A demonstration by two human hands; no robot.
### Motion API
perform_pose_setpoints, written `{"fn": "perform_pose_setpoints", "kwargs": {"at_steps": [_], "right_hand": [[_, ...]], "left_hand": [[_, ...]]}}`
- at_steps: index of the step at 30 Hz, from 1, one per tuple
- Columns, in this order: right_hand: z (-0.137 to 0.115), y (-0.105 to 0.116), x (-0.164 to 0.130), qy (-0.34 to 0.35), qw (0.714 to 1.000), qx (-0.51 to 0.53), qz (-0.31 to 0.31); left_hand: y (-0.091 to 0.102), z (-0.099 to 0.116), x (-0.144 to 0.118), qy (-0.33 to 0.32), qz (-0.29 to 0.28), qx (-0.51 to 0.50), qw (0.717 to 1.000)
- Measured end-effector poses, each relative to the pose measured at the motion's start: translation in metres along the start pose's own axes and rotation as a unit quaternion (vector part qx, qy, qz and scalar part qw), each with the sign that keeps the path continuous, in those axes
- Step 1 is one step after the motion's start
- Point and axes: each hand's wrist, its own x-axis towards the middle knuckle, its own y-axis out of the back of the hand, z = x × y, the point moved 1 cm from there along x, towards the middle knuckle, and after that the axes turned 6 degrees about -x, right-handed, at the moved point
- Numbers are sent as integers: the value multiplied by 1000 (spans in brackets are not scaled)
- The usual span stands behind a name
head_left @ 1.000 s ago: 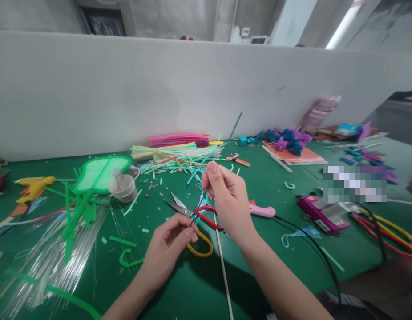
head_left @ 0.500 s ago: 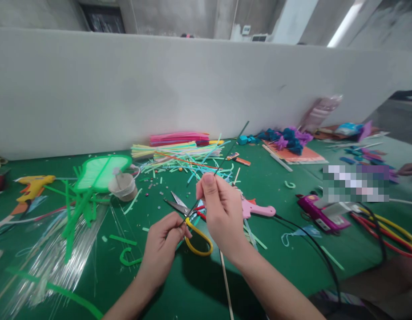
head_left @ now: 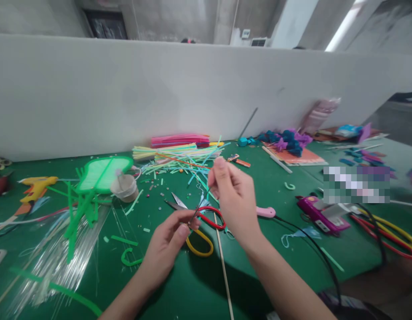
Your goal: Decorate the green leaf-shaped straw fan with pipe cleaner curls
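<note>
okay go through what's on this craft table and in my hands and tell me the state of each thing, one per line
left hand: pinching the lower end of the thin dark wire
right hand: pinching the wire higher up
thin dark wire: held slanted between both hands, above the table
scissors: lying open on the green table
wooden stick: lying flat
yellow glue gun: lying on its side
paper cup: upright
straws: loosely scattered

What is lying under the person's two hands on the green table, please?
Scissors with one red and one yellow handle loop lie there, blades pointing left, beside a thin wooden stick. The left hand hides part of the yellow loop.
</note>
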Motion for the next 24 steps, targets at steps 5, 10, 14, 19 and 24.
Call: {"fn": "perform_pose_setpoints", "kwargs": {"at_steps": [5,10,14,19,24], "right_hand": [[9,-18,-9,-28,996,-5,-81],[6,-10,-11,-30,999,29,-27],[11,-6,-10,-48,995,88,-8],[23,-8,-6,-67,987,143,-1],[26,-7,2,-69,983,171,12]], "left_hand": [[-2,1,2,7,-40,35,999],[-3,4,-1,-9,-77,40,996],[-3,6,-2,-22,-102,79,991],[-2,4,-3,-41,-105,94,989],[-2,3,-4,-51,-103,112,987]]}}
